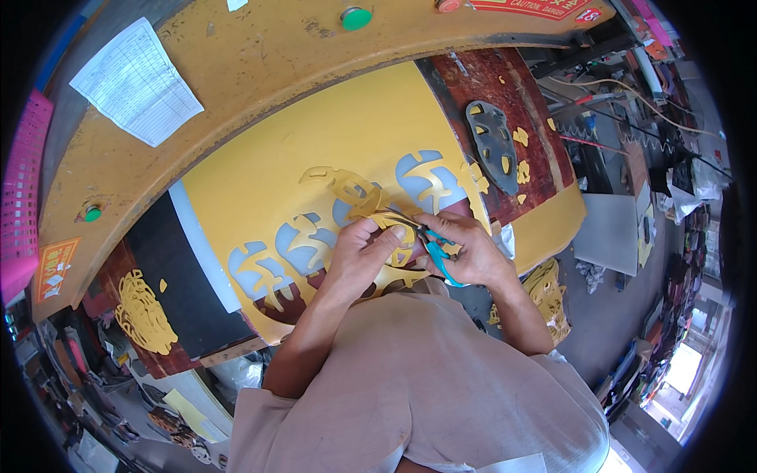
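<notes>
Over on the far left there's a pile of yellow offcuts [143,313] sitting on the dark bench. Next comes the big yellow sheet [315,150] with shapes already punched out. The left hand [364,251] pinches a yellow cut-out piece [355,193] right above that sheet. The right hand [467,248] is closed around teal-handled scissors [436,254], blades touching the piece. A grey cutting die [490,144] lies further right.

Head-worn fisheye, close, steeply downward.
</notes>
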The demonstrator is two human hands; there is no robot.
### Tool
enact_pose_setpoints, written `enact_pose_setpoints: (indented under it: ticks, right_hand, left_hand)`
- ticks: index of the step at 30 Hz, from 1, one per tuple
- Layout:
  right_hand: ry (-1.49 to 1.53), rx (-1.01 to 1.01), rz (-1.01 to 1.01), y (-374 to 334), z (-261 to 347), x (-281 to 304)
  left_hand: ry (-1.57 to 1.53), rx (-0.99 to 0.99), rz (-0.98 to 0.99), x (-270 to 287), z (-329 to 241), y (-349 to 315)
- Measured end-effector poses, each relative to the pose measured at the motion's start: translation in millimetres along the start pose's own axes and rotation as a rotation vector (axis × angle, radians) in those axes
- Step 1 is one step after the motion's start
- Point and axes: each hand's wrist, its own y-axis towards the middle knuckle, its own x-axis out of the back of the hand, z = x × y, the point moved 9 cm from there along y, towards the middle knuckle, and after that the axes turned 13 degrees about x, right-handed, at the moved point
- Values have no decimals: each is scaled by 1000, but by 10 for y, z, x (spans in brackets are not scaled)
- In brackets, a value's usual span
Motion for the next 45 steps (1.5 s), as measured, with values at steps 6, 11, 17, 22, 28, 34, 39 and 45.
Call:
enact_pose_setpoints:
  ticks: [6,11,17,22,28,34,39,45]
  right_hand:
    - [9,-54,43,-21,-27,-26]
    - [28,-95,59,-62,-53,-46]
    - [19,-58,36,-71,-40,-50]
    - [35,24,-9,-55,22,-45]
    - [44,-218,-50,-164,-137,112]
    - [122,-124,59,-109,5,50]
    - [131,-128,93,-79,23,-5]
    - [130,-124,115,-86,7,-48]
  left_hand:
    - [24,21,38,11,35,9]
    - [42,7,39,17,34,13]
    - [32,12,24,17,33,2]
    - [45,18,53,-11,51,3]
    - [51,44,20,-4,84,8]
    - [13,81,32,-59,100,13]
    - [46,89,28,-64,75,-2]
    - [102,71,24,-53,37,-40]
